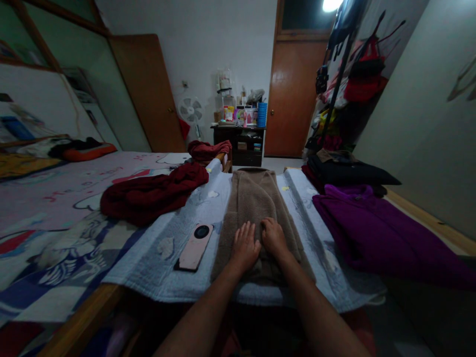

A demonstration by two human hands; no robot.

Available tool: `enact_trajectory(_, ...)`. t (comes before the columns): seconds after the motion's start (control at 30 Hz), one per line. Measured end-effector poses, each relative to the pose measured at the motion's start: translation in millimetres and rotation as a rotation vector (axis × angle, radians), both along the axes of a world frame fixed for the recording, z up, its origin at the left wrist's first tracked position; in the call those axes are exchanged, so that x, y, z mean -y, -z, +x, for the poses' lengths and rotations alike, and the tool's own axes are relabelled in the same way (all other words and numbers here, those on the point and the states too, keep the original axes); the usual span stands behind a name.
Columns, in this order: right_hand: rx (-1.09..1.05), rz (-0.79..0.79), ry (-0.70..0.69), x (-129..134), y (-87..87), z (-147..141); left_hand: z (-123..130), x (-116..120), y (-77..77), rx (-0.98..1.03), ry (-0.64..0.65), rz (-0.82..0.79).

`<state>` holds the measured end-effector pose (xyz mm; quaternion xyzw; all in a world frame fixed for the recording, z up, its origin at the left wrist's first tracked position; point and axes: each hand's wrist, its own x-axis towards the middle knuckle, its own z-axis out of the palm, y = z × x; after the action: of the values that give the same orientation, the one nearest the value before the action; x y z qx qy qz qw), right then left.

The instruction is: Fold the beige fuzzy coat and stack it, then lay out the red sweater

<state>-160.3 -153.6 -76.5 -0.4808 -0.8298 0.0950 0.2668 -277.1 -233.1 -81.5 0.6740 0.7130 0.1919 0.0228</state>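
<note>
A brown, fleecy-looking garment (253,193) lies folded into a long narrow shape on a light blue quilted cloth (173,282). My left hand (246,245) rests flat on its near half, fingers stretched forward. Close beside it, my right hand (274,237) presses on the same garment with its fingers slightly bent, holding nothing that I can see. A pale pink phone (196,249) with a round dark camera ring lies on the cloth, left of the garment.
A dark red garment (154,193) lies crumpled at left, beside a bed with patterned bedding (92,178). On the right are a folded purple garment (383,230) and a stack of dark clothes (349,168). A fan (191,110) and a black cabinet (238,148) stand behind.
</note>
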Motion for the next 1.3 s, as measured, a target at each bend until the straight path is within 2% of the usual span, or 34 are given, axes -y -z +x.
enact_trajectory(0.3,0.018,0.019,-0.003,5,3.7,4,0,0,-0.6,-0.027,-0.008,-0.015)
enact_trajectory(0.6,-0.044,0.045,-0.043,14,14.3,15,1,1,-1.0,-0.017,-0.013,-0.006)
enact_trajectory(0.87,-0.082,0.052,-0.041,15,16.2,16,1,0,0.9,-0.018,-0.009,-0.003)
enact_trajectory(1.1,-0.017,0.067,0.000,19,17.5,16,1,1,-1.9,-0.020,0.001,-0.008)
enact_trajectory(1.3,-0.008,0.031,-0.027,21,17.6,19,0,0,1.3,-0.029,0.001,0.007)
